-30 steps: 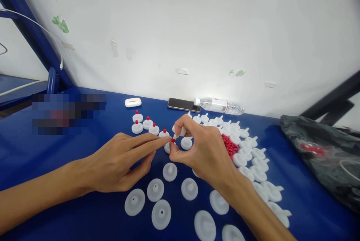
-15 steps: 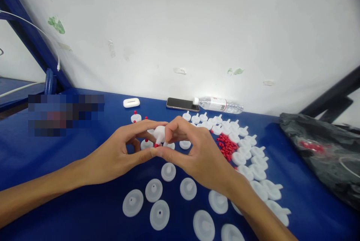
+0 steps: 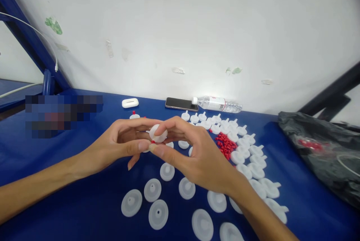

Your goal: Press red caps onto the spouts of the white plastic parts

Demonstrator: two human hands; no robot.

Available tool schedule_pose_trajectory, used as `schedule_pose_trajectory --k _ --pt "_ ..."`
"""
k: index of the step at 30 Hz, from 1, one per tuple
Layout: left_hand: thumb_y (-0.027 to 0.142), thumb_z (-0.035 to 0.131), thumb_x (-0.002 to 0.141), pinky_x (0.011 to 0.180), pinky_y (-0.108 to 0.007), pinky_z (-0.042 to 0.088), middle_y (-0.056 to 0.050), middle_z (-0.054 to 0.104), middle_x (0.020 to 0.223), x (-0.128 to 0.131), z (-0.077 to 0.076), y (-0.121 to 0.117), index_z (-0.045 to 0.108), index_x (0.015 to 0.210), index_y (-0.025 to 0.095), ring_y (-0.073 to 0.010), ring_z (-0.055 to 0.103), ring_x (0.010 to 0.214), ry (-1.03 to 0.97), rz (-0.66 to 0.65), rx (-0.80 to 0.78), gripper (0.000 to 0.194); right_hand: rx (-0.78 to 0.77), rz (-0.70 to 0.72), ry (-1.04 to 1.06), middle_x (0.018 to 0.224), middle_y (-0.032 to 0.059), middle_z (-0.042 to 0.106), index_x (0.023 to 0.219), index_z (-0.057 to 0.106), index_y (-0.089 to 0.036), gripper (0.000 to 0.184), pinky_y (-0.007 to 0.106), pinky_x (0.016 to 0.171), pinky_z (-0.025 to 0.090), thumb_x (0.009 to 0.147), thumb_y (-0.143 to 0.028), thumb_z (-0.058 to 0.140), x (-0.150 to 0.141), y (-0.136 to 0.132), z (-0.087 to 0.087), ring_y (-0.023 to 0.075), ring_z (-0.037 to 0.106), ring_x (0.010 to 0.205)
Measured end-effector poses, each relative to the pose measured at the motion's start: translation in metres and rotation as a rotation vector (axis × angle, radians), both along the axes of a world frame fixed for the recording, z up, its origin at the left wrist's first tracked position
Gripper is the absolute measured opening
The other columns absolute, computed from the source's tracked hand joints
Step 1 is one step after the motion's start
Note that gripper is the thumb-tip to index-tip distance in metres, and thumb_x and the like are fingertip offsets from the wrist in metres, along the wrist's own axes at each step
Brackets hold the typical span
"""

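Between my hands is a small white plastic disc with a short spout point(image 3: 158, 133), tilted, a bit of red cap point(image 3: 152, 142) showing below it. My left hand point(image 3: 112, 141) closes round the disc's left side, its fingers passing behind and its thumb tip beside the red cap. My right hand point(image 3: 194, 151) pinches the disc, index finger on its face and thumb beneath; the thumb tips nearly meet. Exactly how the red cap sits is hidden by the fingers. Several similar white discs point(image 3: 158, 214) lie below the hands, spouts turned down or hidden.
Right of my hands, a pile of small red caps point(image 3: 225, 145) is bordered by many white spouted discs point(image 3: 257, 160). A phone point(image 3: 181, 104), a clear bottle point(image 3: 218, 104) and a white case point(image 3: 130, 103) lie along the wall. A dark plastic bag point(image 3: 317, 158) lies at right on the blue table.
The white disc has been turned in my fingers: its spout, which pointed down with the red end, now points left and its round face shows. My left thumb has shifted slightly left.
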State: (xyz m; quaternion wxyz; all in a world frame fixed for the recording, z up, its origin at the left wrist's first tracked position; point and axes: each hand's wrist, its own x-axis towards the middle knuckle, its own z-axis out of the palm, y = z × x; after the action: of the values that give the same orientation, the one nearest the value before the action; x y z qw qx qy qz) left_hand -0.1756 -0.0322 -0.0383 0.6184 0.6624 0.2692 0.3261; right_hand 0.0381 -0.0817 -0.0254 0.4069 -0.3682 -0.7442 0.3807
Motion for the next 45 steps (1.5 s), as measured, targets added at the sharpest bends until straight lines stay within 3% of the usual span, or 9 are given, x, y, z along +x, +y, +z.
schedule_pose_trajectory --k 7,13,19,24,27,29,34,39,45 --pt "0.042 0.069 0.094 0.046 -0.021 0.054 -0.008 0.074 0.103 -0.003 -0.009 0.003 0.068 0.132 0.022 -0.0055 0.056 0.045 0.074 0.05 0.118 0.043 0.051 -0.032 -0.137 0.102 -0.0045 0.073 0.125 0.055 -0.031 0.031 0.031 0.091 0.054 0.099 -0.014 0.058 0.001 0.006 -0.007 0.0152 0.07 0.099" --pt "0.028 0.076 0.089 0.04 -0.019 0.055 -0.008 0.075 0.111 -0.002 -0.015 0.002 0.068 0.128 0.025 -0.0083 0.06 0.052 -0.004 0.043 0.115 0.04 0.144 -0.153 -0.272 0.104 -0.0059 0.077 0.133 0.055 -0.035 0.031 0.031 0.083 0.053 0.103 -0.026 0.057 0.001 0.011 -0.013 0.0172 0.073 0.092" --pt "0.027 0.081 0.085 0.042 -0.017 0.057 -0.009 0.076 0.107 -0.001 -0.014 -0.002 0.069 0.124 0.021 -0.0242 0.071 0.089 0.039 0.093 0.12 0.042 0.215 -0.19 -0.349 0.102 -0.0074 0.079 0.125 0.061 -0.035 0.024 0.029 0.078 0.049 0.102 -0.032 0.06 0.002 0.009 -0.014 0.0164 0.073 0.085" --pt "0.023 0.081 0.084 0.042 -0.016 0.053 -0.001 0.078 0.092 -0.003 -0.018 -0.007 0.07 0.122 0.026 -0.0075 0.059 0.05 0.067 0.222 0.351 0.04 0.291 -0.186 -0.391 0.103 -0.0088 0.078 0.133 0.056 -0.034 0.032 0.03 0.092 0.044 0.101 -0.026 0.06 -0.003 0.006 -0.011 0.0142 0.069 0.084" --pt "0.019 0.081 0.081 0.045 -0.016 0.051 0.003 0.076 0.082 -0.006 -0.024 -0.006 0.069 0.121 0.03 -0.009 0.061 0.052 0.037 0.253 0.527 0.043 0.35 -0.171 -0.443 0.122 -0.006 0.074 0.137 0.054 -0.033 0.037 0.031 0.101 0.04 0.101 -0.026 0.06 -0.004 0.005 -0.01 0.0148 0.068 0.097" --pt "0.02 0.08 0.082 0.045 -0.017 0.05 0.004 0.074 0.074 -0.008 -0.026 -0.004 0.067 0.124 0.029 -0.0108 0.063 0.054 0.054 0.264 0.565 0.045 0.402 -0.167 -0.497 0.114 -0.0036 0.077 0.141 0.053 -0.031 0.039 0.033 0.105 0.038 0.102 -0.027 0.059 -0.004 0.006 -0.011 0.0155 0.068 0.094" --pt "0.029 0.08 0.082 0.043 -0.018 0.045 0.005 0.066 0.064 -0.005 -0.019 -0.006 0.067 0.112 0.024 -0.0107 0.06 0.049 0.132 0.323 0.482 0.033 0.521 -0.192 -0.635 0.077 -0.0038 0.074 0.151 0.044 -0.024 0.048 0.039 0.106 0.035 0.105 -0.029 0.056 -0.002 0.01 -0.016 0.0154 0.065 0.072" --pt "0.038 0.076 0.083 0.041 -0.02 0.038 0.009 0.054 0.053 -0.002 -0.012 -0.013 0.067 0.113 0.022 -0.0083 0.046 0.043 0.203 0.324 0.375 0.034 0.543 -0.191 -0.657 0.075 -0.0024 0.074 0.148 0.046 -0.019 0.046 0.038 0.104 0.036 0.104 -0.029 0.056 -0.002 0.01 -0.018 0.0164 0.067 0.071" --pt "0.028 0.074 0.076 0.041 -0.02 0.025 0.01 0.04 0.051 -0.001 -0.009 -0.013 0.071 0.089 0.02 -0.0054 0.027 0.044 0.265 0.211 0.421 0.017 0.556 -0.118 -0.703 0.078 -0.0012 0.077 0.15 0.043 -0.017 0.048 0.04 0.106 0.036 0.103 -0.022 0.055 -0.001 0.01 -0.02 0.0182 0.068 0.072"
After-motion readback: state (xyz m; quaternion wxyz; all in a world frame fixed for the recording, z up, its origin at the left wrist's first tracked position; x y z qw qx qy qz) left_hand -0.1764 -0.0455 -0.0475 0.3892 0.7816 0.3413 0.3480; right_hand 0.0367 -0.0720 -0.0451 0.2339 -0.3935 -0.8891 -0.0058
